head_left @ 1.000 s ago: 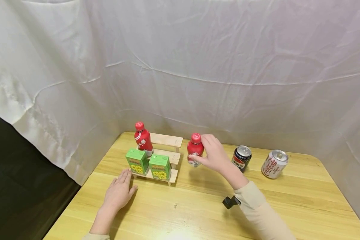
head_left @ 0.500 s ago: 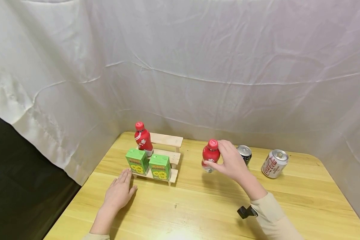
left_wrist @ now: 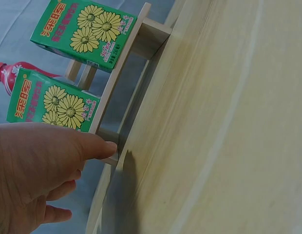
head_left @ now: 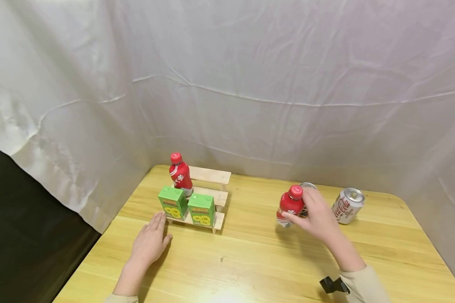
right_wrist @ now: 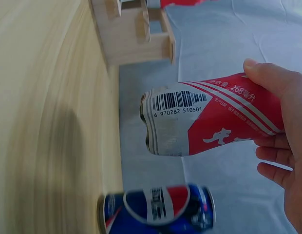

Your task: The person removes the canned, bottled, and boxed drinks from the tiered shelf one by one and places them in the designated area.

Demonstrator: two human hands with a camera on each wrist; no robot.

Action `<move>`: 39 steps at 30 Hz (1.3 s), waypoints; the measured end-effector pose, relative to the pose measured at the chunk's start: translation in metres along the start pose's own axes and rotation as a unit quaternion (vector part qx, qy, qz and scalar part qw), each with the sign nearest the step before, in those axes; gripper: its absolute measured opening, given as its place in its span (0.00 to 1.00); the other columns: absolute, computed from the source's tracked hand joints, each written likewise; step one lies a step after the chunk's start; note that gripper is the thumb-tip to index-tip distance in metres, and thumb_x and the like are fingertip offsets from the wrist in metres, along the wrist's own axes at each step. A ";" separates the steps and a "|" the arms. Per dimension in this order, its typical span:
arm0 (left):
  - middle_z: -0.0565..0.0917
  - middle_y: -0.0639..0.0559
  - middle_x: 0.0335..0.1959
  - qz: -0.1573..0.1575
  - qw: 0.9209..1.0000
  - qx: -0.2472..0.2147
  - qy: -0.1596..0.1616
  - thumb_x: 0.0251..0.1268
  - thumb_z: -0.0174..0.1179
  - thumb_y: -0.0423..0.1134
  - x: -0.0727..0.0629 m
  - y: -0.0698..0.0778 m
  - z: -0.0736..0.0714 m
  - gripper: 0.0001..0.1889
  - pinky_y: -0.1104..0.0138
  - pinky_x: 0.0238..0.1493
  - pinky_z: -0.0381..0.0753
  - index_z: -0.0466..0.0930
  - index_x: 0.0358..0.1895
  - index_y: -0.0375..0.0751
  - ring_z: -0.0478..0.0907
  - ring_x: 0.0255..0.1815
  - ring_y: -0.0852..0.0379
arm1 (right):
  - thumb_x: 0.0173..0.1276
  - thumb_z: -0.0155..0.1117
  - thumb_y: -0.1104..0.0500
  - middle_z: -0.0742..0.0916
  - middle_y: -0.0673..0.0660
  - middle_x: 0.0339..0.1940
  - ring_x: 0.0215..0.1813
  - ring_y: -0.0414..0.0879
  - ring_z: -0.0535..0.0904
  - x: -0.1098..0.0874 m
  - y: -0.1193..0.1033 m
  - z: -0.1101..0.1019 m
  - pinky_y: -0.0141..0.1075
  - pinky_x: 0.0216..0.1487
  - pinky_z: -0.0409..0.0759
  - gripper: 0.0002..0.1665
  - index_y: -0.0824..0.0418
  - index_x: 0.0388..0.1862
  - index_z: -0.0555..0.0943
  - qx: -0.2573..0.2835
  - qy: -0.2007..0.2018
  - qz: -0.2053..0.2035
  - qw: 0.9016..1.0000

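The right hand [head_left: 318,214] was found gripping a red bottle [head_left: 290,204] around its upper body, thumb on the near side and fingers curled round the far side. The bottle lay on the left side of that palm, its long axis close to upright, cap above the grip and base pointing down at the table [head_left: 250,261]. The right wrist view showed the base clear of the tabletop, with the bottle slightly tilted by comparison with the blue can [right_wrist: 158,209] standing just to its right. In the head view that can was mostly hidden behind the bottle and hand; a white can [head_left: 348,205] stood further right, apart from the bottle. The wooden rack [head_left: 210,174] was well to the left of the held bottle. The right hand was plainly the nearer one, being in contact; the left hand [head_left: 148,244] lay beyond the rack's far end, fingers extended and relaxed, holding nothing, at its front left corner. Whether it touched the rack could not be told. Two green cartons, one left [head_left: 173,204] and one right [head_left: 202,210], stood on the lowest tier, with a second red bottle [head_left: 181,174] upright behind the left carton.
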State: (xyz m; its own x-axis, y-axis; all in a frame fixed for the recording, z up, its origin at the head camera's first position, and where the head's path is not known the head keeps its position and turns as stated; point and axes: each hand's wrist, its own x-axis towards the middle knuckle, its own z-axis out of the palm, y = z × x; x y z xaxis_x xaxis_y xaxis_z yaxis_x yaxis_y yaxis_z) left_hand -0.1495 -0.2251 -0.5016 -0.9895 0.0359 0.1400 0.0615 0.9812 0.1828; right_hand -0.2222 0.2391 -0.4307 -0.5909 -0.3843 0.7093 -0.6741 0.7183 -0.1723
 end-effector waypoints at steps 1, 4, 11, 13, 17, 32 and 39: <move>0.62 0.32 0.74 0.000 1.000 0.001 0.001 0.68 0.58 0.47 0.000 0.000 0.000 0.37 0.41 0.72 0.63 0.59 0.72 0.26 0.60 0.74 0.35 | 0.45 0.79 0.42 0.83 0.59 0.44 0.47 0.52 0.78 -0.003 0.002 -0.002 0.45 0.46 0.78 0.41 0.66 0.51 0.77 -0.003 0.003 0.001 1.000; 0.62 0.32 0.74 0.000 1.000 0.000 0.003 0.67 0.59 0.46 0.000 0.000 -0.001 0.37 0.41 0.72 0.63 0.58 0.72 0.26 0.60 0.74 0.35 | 0.47 0.78 0.42 0.83 0.59 0.44 0.46 0.52 0.78 -0.011 0.007 -0.009 0.44 0.48 0.76 0.40 0.66 0.51 0.77 -0.007 0.008 0.010 1.000; 0.62 0.32 0.74 0.004 1.000 -0.001 0.002 0.66 0.59 0.46 0.000 0.000 0.001 0.37 0.40 0.72 0.63 0.59 0.72 0.26 0.60 0.74 0.35 | 0.53 0.70 0.32 0.83 0.61 0.42 0.46 0.55 0.77 -0.031 0.019 -0.024 0.43 0.51 0.71 0.43 0.68 0.48 0.78 -0.018 0.021 0.032 0.999; 0.62 0.32 0.74 0.004 1.000 0.000 0.003 0.67 0.59 0.46 0.000 0.000 0.002 0.37 0.41 0.72 0.62 0.58 0.72 0.26 0.60 0.74 0.35 | 0.51 0.73 0.35 0.83 0.61 0.41 0.44 0.54 0.76 -0.037 0.022 -0.027 0.41 0.49 0.70 0.42 0.69 0.47 0.78 -0.024 0.020 0.035 0.999; 0.61 0.31 0.74 0.006 1.000 0.000 0.008 0.66 0.59 0.45 0.001 -0.001 0.002 0.37 0.40 0.72 0.62 0.58 0.71 0.26 0.60 0.74 0.34 | 0.39 0.82 0.48 0.82 0.60 0.40 0.43 0.50 0.73 -0.045 0.028 -0.036 0.38 0.46 0.68 0.40 0.68 0.48 0.77 -0.036 0.008 0.055 0.998; 0.61 0.30 0.73 0.006 1.000 -0.004 0.009 0.66 0.60 0.43 0.000 0.000 -0.003 0.37 0.40 0.71 0.63 0.58 0.71 0.24 0.60 0.74 0.33 | 0.38 0.83 0.53 0.82 0.66 0.48 0.51 0.60 0.75 -0.076 0.048 -0.063 0.49 0.51 0.72 0.43 0.68 0.52 0.75 -0.062 -0.013 0.138 0.988; 0.61 0.30 0.73 0.006 1.000 -0.003 0.005 0.66 0.59 0.43 0.000 0.001 -0.002 0.37 0.41 0.71 0.63 0.58 0.71 0.25 0.60 0.74 0.33 | 0.43 0.82 0.50 0.80 0.71 0.49 0.52 0.65 0.72 -0.090 0.059 -0.073 0.58 0.51 0.72 0.43 0.71 0.52 0.74 -0.069 -0.032 0.176 0.981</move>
State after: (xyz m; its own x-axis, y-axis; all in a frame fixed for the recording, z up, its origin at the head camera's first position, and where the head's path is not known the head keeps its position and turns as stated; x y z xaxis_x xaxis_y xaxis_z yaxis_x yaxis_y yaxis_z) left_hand -0.1493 -0.2243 -0.4996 -0.9873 0.0462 0.1522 0.0747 0.9795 0.1870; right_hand -0.1761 0.3584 -0.4552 -0.8058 -0.1310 0.5775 -0.3598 0.8829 -0.3018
